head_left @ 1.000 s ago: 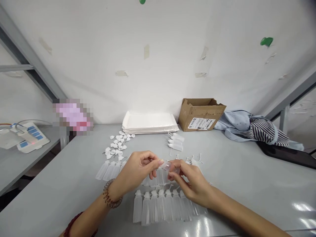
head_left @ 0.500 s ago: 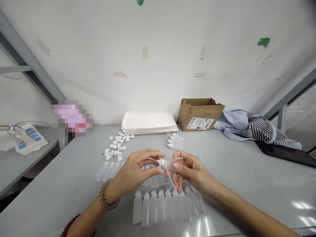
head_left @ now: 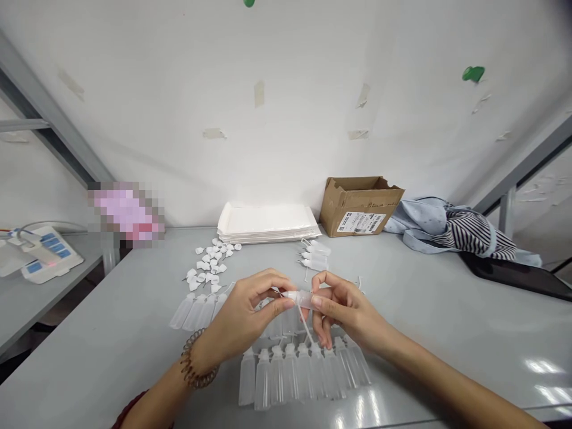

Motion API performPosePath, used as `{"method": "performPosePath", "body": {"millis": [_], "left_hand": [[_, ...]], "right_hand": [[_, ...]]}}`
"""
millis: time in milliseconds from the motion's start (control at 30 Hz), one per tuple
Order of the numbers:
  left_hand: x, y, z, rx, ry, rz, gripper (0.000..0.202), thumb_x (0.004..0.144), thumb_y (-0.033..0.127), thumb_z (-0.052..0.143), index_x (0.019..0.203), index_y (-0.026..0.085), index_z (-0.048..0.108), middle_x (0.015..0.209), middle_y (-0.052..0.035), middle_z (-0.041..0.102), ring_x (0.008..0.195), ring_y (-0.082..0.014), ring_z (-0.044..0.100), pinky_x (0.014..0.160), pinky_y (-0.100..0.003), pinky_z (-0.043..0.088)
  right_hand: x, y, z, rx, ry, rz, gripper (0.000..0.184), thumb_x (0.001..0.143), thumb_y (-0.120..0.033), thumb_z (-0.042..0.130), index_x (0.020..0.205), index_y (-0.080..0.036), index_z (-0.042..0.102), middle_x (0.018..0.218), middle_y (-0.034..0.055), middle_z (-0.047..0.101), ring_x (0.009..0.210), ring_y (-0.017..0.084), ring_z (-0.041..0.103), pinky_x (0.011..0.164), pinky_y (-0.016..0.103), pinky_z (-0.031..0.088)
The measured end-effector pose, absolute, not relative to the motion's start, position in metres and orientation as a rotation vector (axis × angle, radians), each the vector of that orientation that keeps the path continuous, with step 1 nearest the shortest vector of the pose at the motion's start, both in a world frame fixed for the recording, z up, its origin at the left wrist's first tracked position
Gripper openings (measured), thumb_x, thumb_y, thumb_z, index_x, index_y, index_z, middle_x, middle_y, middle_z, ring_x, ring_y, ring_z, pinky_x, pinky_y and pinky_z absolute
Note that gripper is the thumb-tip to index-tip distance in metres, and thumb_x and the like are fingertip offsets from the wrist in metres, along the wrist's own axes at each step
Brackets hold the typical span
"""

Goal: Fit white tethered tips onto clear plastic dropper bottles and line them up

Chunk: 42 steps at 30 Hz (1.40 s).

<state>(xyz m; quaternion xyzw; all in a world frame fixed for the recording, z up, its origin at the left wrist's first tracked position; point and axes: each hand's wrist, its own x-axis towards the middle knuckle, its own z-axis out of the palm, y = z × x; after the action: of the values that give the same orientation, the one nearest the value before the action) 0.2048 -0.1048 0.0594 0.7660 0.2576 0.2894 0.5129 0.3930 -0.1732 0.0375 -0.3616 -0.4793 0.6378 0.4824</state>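
My right hand (head_left: 342,310) holds a small clear plastic squeeze bottle (head_left: 302,298) sideways above the grey table (head_left: 438,316). My left hand (head_left: 250,313) pinches the white needle tip at the bottle's left end. A thin white strap hangs down from the bottle. Below my hands lies a row of several empty clear bottles (head_left: 304,375). A second, shorter row of bottles (head_left: 199,310) lies to the left.
A scatter of small white caps (head_left: 210,268) lies behind the left row. Three finished bottles with tips (head_left: 315,255) lie further back. A stack of white sheets (head_left: 268,221), a cardboard box (head_left: 360,205) and bundled cloth (head_left: 456,229) stand along the wall.
A second ago both hands held the bottle low over the rows. They have lifted it slightly and turned it sideways, and the left fingers now pinch the tip on its end.
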Motion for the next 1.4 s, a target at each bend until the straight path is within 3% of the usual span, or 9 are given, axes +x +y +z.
{"method": "performPosePath", "body": {"millis": [167,333,467,633,800,933,1100,1267,1400], "left_hand": [[0.205,-0.104,0.059,1.786,0.864,0.679,0.027,0.079,0.041,0.064,0.098,0.022,0.065,0.09,-0.0029,0.064,0.077,-0.0169,0.059,0.069,-0.027,0.048],[0.206,-0.105,0.059,1.799,0.914,0.492,0.043,0.087,0.049,0.048,0.059,0.017,0.055,0.055,0.0018,0.052,0.052,-0.0111,0.047,0.05,-0.022,0.039],[0.206,-0.107,0.059,1.786,0.853,0.458,0.036,0.088,0.045,0.049,0.066,0.017,0.057,0.062,0.0023,0.055,0.055,-0.0106,0.052,0.053,-0.021,0.043],[0.207,-0.11,0.055,1.962,0.748,0.598,0.02,0.09,0.034,0.05,0.085,0.019,0.062,0.076,-0.0005,0.061,0.067,-0.0131,0.056,0.062,-0.023,0.046],[0.205,-0.11,0.052,2.169,0.61,0.748,0.015,0.091,0.024,0.048,0.094,0.019,0.062,0.086,-0.0031,0.064,0.078,-0.0145,0.057,0.075,-0.026,0.046],[0.205,-0.11,0.056,2.082,0.767,0.687,0.018,0.089,0.034,0.052,0.096,0.021,0.062,0.089,-0.0016,0.065,0.076,-0.0145,0.057,0.069,-0.024,0.047],[0.208,-0.11,0.058,1.913,0.888,0.532,0.042,0.091,0.047,0.042,0.063,0.018,0.054,0.059,0.0021,0.052,0.055,-0.0111,0.047,0.051,-0.021,0.04],[0.207,-0.109,0.056,1.821,0.813,0.517,0.036,0.089,0.043,0.047,0.065,0.017,0.055,0.062,0.0022,0.053,0.056,-0.0104,0.049,0.055,-0.021,0.042],[0.206,-0.107,0.056,1.732,0.759,0.489,0.031,0.087,0.04,0.051,0.07,0.017,0.06,0.067,0.0013,0.056,0.056,-0.0106,0.054,0.055,-0.023,0.046]], "right_hand": [[0.389,-0.177,0.035,-0.986,-1.247,1.403,0.024,0.088,-0.039,0.057,0.084,-0.02,0.042,0.077,-0.0002,0.065,0.048,0.008,0.059,0.045,0.021,0.048],[0.387,-0.186,0.028,-1.161,-1.522,1.025,0.015,0.093,-0.034,0.049,0.089,-0.02,0.047,0.068,-0.0013,0.059,0.053,0.01,0.056,0.051,0.023,0.045],[0.388,-0.184,0.028,-1.179,-1.485,1.042,0.016,0.09,-0.034,0.053,0.086,-0.02,0.045,0.055,-0.0075,0.049,0.044,0.007,0.047,0.043,0.019,0.036],[0.39,-0.176,0.035,-1.011,-1.208,1.402,0.025,0.087,-0.039,0.056,0.082,-0.021,0.041,0.068,-0.0047,0.057,0.036,0.002,0.037,0.035,0.015,0.029],[0.394,-0.172,0.037,-0.919,-1.083,1.619,0.024,0.087,-0.038,0.057,0.082,-0.02,0.042,0.064,-0.0045,0.058,0.034,0.001,0.033,0.03,0.014,0.026],[0.392,-0.176,0.037,-1.013,-1.234,1.385,0.023,0.088,-0.039,0.055,0.083,-0.021,0.04,0.067,-0.0047,0.057,0.037,0.003,0.038,0.035,0.016,0.03],[0.389,-0.182,0.03,-1.232,-1.547,0.9,0.014,0.09,-0.033,0.052,0.087,-0.021,0.045,0.058,-0.0069,0.045,0.045,0.008,0.042,0.042,0.02,0.033],[0.389,-0.185,0.03,-1.215,-1.733,0.693,0.005,0.091,-0.025,0.047,0.089,-0.02,0.047,0.058,-0.0064,0.043,0.047,0.008,0.038,0.044,0.02,0.032],[0.389,-0.187,0.034,-1.217,-1.703,0.775,0.007,0.091,-0.026,0.047,0.088,-0.02,0.047,0.054,-0.0074,0.041,0.045,0.008,0.036,0.042,0.02,0.029]]}}
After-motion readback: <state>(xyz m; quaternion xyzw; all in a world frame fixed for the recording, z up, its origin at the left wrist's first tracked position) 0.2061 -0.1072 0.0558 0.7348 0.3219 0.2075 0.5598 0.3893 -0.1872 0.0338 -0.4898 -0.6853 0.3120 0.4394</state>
